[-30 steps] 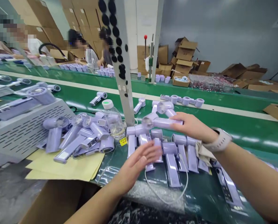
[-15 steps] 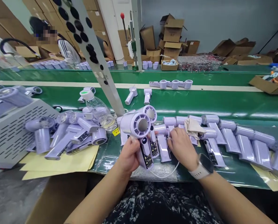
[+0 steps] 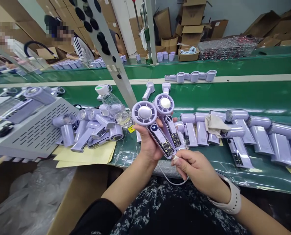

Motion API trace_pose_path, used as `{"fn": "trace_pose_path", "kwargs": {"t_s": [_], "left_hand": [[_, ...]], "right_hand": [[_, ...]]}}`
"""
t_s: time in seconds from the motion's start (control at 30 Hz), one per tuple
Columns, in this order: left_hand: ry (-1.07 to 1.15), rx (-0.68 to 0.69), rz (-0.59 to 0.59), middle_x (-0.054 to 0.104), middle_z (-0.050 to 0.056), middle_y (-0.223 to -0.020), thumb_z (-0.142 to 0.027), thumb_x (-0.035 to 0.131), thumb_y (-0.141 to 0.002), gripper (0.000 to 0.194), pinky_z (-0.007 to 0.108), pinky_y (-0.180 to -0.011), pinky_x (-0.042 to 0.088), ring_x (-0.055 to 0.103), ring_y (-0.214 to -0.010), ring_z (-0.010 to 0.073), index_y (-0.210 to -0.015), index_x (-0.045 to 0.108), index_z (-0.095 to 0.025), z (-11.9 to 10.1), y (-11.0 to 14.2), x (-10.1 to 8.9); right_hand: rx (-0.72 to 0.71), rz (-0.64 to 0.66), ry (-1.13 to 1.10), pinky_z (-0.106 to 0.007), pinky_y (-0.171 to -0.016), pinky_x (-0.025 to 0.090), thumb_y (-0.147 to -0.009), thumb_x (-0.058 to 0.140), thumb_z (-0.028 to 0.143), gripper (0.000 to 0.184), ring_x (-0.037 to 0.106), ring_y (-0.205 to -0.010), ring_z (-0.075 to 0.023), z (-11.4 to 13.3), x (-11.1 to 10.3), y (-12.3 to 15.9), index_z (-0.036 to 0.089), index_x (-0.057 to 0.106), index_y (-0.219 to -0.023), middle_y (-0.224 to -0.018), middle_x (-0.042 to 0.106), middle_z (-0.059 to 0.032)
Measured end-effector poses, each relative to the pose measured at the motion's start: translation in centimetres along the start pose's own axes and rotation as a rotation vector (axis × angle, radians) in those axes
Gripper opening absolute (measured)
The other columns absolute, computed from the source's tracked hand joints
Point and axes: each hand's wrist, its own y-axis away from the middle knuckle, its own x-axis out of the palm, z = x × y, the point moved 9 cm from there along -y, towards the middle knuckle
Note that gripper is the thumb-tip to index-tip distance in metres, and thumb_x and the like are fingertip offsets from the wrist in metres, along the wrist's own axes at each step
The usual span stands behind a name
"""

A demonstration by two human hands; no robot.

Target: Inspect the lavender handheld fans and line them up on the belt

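Note:
My left hand [image 3: 149, 148] is wrapped round two lilac handheld fans, held side by side above the bench. The nearer fan [image 3: 145, 112] has a lit round display, and a circuit board [image 3: 163, 142] shows in its uncovered handle. Behind it leans the second fan [image 3: 164, 103], its board bare as well. At the lower end of the nearer handle, my right hand [image 3: 196, 168] pinches the plug end of a white cable [image 3: 171, 182]. Whether the plug is inside the handle is hidden by my fingertips.
A row of lilac fans [image 3: 260, 137] lies on the right, with a beige cloth [image 3: 215, 124] on some. To the left are a fan pile [image 3: 86, 130], a plastic bottle [image 3: 116, 107], a slotted grey box [image 3: 42, 127] and a slanted metal post [image 3: 116, 68]. People sit beyond the green conveyor [image 3: 140, 75].
My right hand has left the fans on the bench and come to the held handle's bottom with the cable end. The held fans have turned, showing their faces and boards. The view has shifted.

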Motion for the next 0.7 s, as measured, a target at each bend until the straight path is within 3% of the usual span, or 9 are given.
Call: {"fn": "trace_pose_path", "kwargs": {"t_s": [0.1, 0.17, 0.27, 0.4, 0.5, 0.6, 0.67, 0.7], "left_hand": [[0.001, -0.005, 0.001, 0.073, 0.009, -0.107, -0.094, 0.051, -0.073, 0.072, 0.047, -0.090, 0.059, 0.064, -0.123, 0.0353, -0.069, 0.053, -0.022, -0.1, 0.2, -0.2], [0.018, -0.014, 0.028, 0.072, 0.008, -0.108, -0.094, 0.051, -0.074, 0.072, 0.047, -0.090, 0.059, 0.065, -0.120, 0.0346, -0.069, 0.052, -0.022, -0.1, 0.3, 0.0], [0.014, 0.032, 0.067, 0.072, 0.007, -0.111, -0.093, 0.058, -0.070, 0.072, 0.045, -0.089, 0.058, 0.068, -0.114, 0.0326, -0.069, 0.053, -0.021, -0.4, 0.4, 0.5], [-0.060, 0.136, 0.008, 0.073, 0.007, -0.105, -0.095, 0.060, -0.064, 0.074, 0.042, -0.084, 0.060, 0.070, -0.104, 0.0303, -0.068, 0.056, -0.021, -0.8, 0.5, 0.0], [-0.049, 0.129, 0.009, 0.073, 0.007, -0.099, -0.095, 0.061, -0.062, 0.074, 0.039, -0.080, 0.060, 0.071, -0.101, 0.0293, -0.066, 0.058, -0.021, -0.9, 0.6, -0.2], [0.060, 0.051, -0.006, 0.073, 0.006, -0.103, -0.093, 0.053, -0.073, 0.072, 0.038, -0.082, 0.059, 0.070, -0.104, 0.0273, -0.066, 0.057, -0.021, -1.0, 0.6, -0.6], [0.099, -0.001, -0.045, 0.073, 0.005, -0.107, -0.092, 0.043, -0.080, 0.074, 0.039, -0.080, 0.059, 0.070, -0.103, 0.0260, -0.065, 0.054, -0.021, -1.1, 0.6, -0.8], [0.095, -0.013, -0.059, 0.073, 0.006, -0.108, -0.093, 0.041, -0.080, 0.074, 0.039, -0.079, 0.059, 0.070, -0.103, 0.0265, -0.065, 0.052, -0.021, -1.2, 0.7, -0.8]], "right_hand": [[-0.001, 0.023, 0.023, -0.026, -0.058, 0.037, -0.101, 0.054, 0.034, 0.042, 0.049, -0.050, -0.0122, -0.2, 0.4, 0.3, 0.021, 0.052, -0.061, -0.050, 0.057, 0.0031], [0.011, -0.033, 0.006, -0.026, -0.057, 0.037, -0.101, 0.055, 0.036, 0.042, 0.049, -0.050, -0.0121, -0.6, 0.5, 0.5, 0.021, 0.052, -0.062, -0.050, 0.056, 0.0030], [0.068, -0.160, -0.156, -0.025, -0.050, 0.034, -0.102, 0.055, 0.050, 0.041, 0.042, -0.044, -0.0114, -2.0, 1.1, 0.8, 0.021, 0.056, -0.073, -0.046, 0.047, 0.0060], [0.107, -0.254, -0.289, -0.025, -0.045, 0.031, -0.102, 0.049, 0.063, 0.048, 0.037, -0.041, -0.0116, -3.2, 1.4, 0.8, 0.021, 0.058, -0.081, -0.045, 0.041, 0.0080], [0.028, -0.167, -0.074, -0.028, -0.059, 0.043, -0.106, 0.047, 0.052, 0.043, 0.054, -0.059, -0.0157, -1.8, 1.0, 0.5, 0.021, 0.059, -0.080, -0.061, 0.057, 0.0004], [-0.163, -0.036, 0.145, -0.033, -0.083, 0.049, -0.106, 0.049, 0.042, 0.035, 0.063, -0.096, -0.0220, 0.8, 0.9, 0.7, 0.021, 0.061, -0.080, -0.104, 0.067, -0.0089], [-0.213, -0.072, 0.173, -0.033, -0.087, 0.049, -0.105, 0.050, 0.039, 0.033, 0.063, -0.105, -0.0236, 1.5, 0.2, 0.9, 0.021, 0.062, -0.081, -0.115, 0.066, -0.0101], [-0.186, -0.120, 0.165, -0.033, -0.084, 0.049, -0.105, 0.050, 0.039, 0.033, 0.065, -0.100, -0.0229, 1.3, -0.3, 0.9, 0.021, 0.063, -0.080, -0.110, 0.067, -0.0096]]}}
